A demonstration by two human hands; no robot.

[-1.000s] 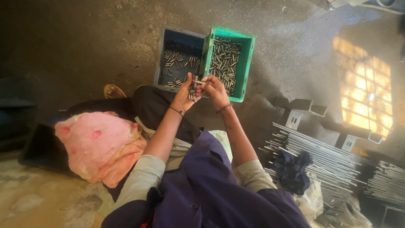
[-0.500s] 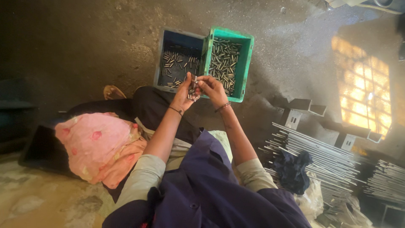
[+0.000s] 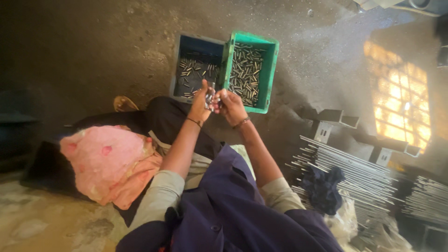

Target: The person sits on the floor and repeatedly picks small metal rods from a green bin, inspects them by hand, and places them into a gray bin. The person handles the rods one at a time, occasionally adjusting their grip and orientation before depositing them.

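Both hands, the left hand (image 3: pixel 199 103) and right hand (image 3: pixel 229 105), pinch small metal pins (image 3: pixel 210 99) between them, just short of the green crate (image 3: pixel 269 74) and blue crate (image 3: pixel 176 70) beyond.

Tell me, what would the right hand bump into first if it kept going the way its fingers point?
Probably the left hand. The right hand points toward it over a small metal piece both pinch. Beyond lies the blue crate, though depth is hard to judge.

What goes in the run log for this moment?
left hand: holds small metal pieces | right hand: touching them | blue crate, green crate: ahead
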